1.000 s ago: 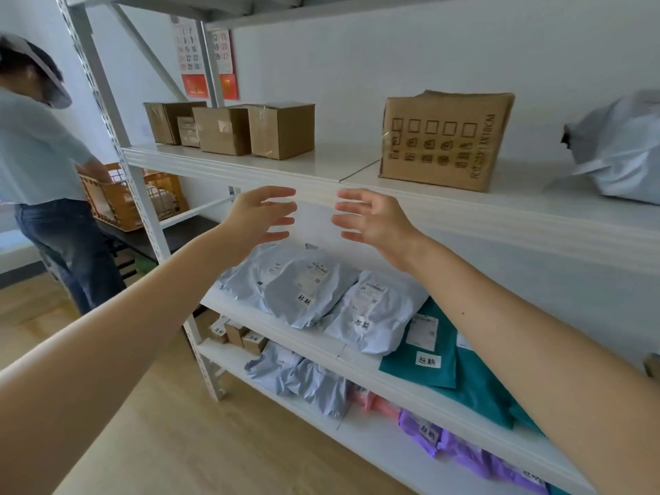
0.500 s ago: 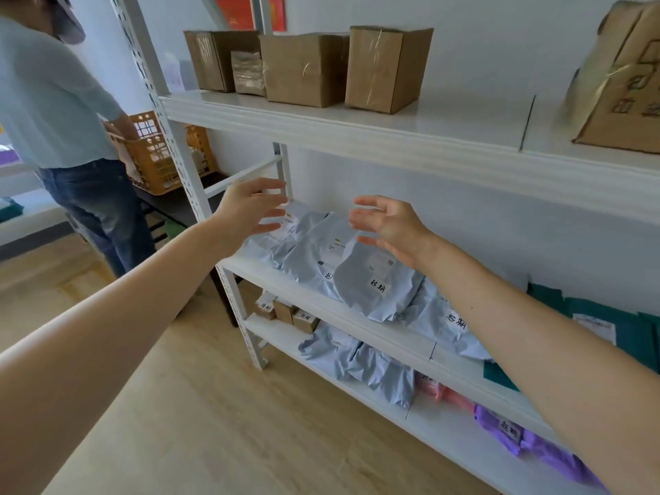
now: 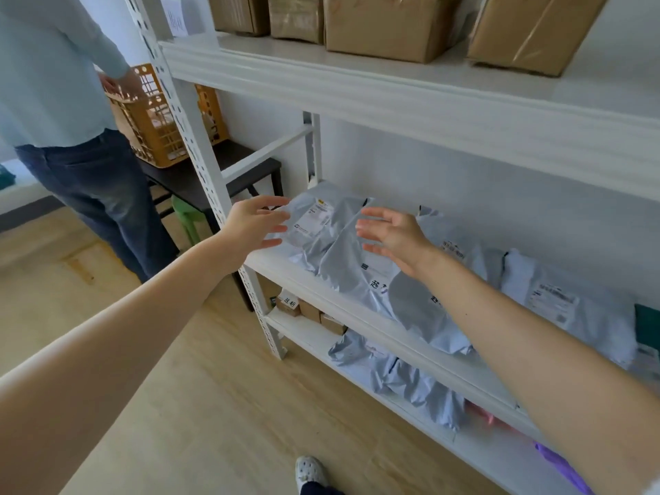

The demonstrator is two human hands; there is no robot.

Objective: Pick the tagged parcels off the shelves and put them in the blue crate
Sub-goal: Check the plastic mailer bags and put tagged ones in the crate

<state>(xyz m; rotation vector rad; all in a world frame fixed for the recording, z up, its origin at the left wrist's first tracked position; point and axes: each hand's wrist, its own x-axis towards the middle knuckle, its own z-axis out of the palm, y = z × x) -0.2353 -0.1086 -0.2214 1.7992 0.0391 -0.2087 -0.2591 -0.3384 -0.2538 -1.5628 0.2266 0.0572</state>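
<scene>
Several grey poly-bag parcels point(image 3: 343, 255) with white labels lie overlapping on the middle shelf point(image 3: 360, 309) of a white metal rack. My left hand point(image 3: 255, 223) reaches toward the leftmost grey parcel point(image 3: 314, 216), fingers spread, just at its left edge and holding nothing. My right hand point(image 3: 396, 235) hovers over the parcels a little to the right, palm turned left, fingers straight and empty. The blue crate is not in view.
Brown cardboard boxes point(image 3: 389, 23) stand on the upper shelf. More grey bags point(image 3: 410, 380) and small boxes point(image 3: 303, 309) fill the lower shelf. A person in jeans point(image 3: 82, 166) stands at the left by an orange crate point(image 3: 160, 116) on a dark table. Wooden floor lies below.
My view has dropped and shifted left, bringing the middle shelf closer. Both hands have moved down toward the grey parcels, still empty.
</scene>
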